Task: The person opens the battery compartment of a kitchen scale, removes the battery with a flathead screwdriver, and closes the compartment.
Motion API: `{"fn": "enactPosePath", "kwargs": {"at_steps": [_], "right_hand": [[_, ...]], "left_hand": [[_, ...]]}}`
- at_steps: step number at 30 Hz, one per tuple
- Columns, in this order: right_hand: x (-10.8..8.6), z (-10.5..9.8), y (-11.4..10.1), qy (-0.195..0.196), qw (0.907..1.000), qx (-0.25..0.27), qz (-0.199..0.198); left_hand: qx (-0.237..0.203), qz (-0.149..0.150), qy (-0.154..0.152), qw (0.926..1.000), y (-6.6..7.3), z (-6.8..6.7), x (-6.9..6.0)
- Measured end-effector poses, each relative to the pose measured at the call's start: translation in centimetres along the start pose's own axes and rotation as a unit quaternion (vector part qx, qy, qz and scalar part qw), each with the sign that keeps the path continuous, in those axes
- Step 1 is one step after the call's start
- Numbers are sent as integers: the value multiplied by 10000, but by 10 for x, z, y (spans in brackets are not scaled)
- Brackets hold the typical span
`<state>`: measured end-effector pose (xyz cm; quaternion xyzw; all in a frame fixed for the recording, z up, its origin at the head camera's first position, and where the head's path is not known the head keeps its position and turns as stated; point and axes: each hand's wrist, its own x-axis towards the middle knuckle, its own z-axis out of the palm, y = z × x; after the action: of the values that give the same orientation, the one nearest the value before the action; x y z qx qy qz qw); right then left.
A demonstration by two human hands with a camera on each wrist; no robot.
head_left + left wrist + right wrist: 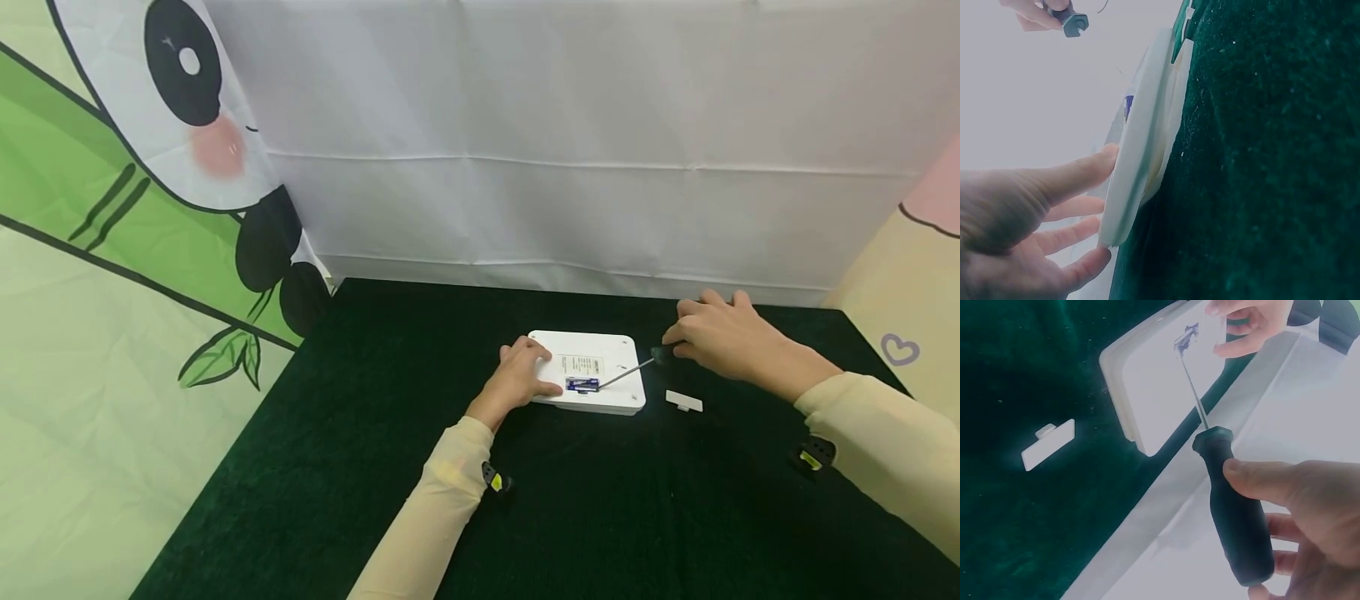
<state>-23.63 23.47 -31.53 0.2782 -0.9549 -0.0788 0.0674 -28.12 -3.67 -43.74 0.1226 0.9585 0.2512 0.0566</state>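
A white, flat battery-powered device (pixel 600 350) lies on the dark green cloth with its labelled back face up. Blue batteries (pixel 582 384) sit in its uncovered compartment. My left hand (pixel 517 375) holds the device by its left end, thumb and fingers spread along the edge. In my right hand (pixel 720 333) is a screwdriver with a black handle (pixel 1238 519), gripped between thumb and fingers. Its thin metal shaft (pixel 1194 394) slants down to the left, and the tip meets the batteries' right end. A small white battery cover (pixel 684 402) with a tab lies right of the device.
Dark green cloth (pixel 337 467) covers the table. A white curtain (pixel 562 150) hangs behind its far edge. At the left hangs a printed sheet (pixel 90 375) with a cartoon panda. Both wrists carry dark bands with a yellow-green mark.
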Motion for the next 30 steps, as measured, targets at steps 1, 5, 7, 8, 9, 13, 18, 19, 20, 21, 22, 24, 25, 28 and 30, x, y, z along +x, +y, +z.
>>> {"fn": "enactPosePath", "kwargs": {"at_steps": [1,5,7,8,9,13,18,19,20,21,22,24,25,28,30], "right_hand": [[2,-1,-2,18,10000,-88,-24],[8,-4,-6,113,9989,-427,-159],[10,-5,-7,154,9982,-536,-235],[12,-5,-8,162,9979,-568,-265],[12,-5,-7,176,9978,-575,-287],[11,1,0,103,9993,-280,-224],[-3,26,21,2,9983,583,9],[-7,32,25,6,9972,746,47],[-10,39,29,25,9962,866,60],[-14,45,32,49,9950,997,80],[-17,51,34,69,9936,1123,106],[-23,62,37,100,9912,1318,114],[-26,66,38,121,9903,1378,120],[-32,71,37,168,9895,1429,146],[-32,68,36,234,9912,1298,141]], "left_hand": [[-2,-11,7,10000,0,0,0],[-15,-47,78,10000,2,-2,-1],[-27,-53,127,9999,2,-2,-2],[-36,-60,151,9999,2,-2,-2],[-35,-71,173,9998,3,-1,-3],[-79,-116,220,9997,3,1,-3],[-44,-121,228,9997,2,4,-2],[-35,-124,225,9997,2,4,-2],[-21,-130,224,9997,3,4,-2],[-10,-144,225,9996,3,4,-1],[1,-160,224,9996,2,3,-1],[13,-190,213,9996,2,3,-1],[25,-201,202,9996,2,3,-1],[28,-191,156,9997,1,3,-1],[34,-167,139,9998,1,3,-1]]}}
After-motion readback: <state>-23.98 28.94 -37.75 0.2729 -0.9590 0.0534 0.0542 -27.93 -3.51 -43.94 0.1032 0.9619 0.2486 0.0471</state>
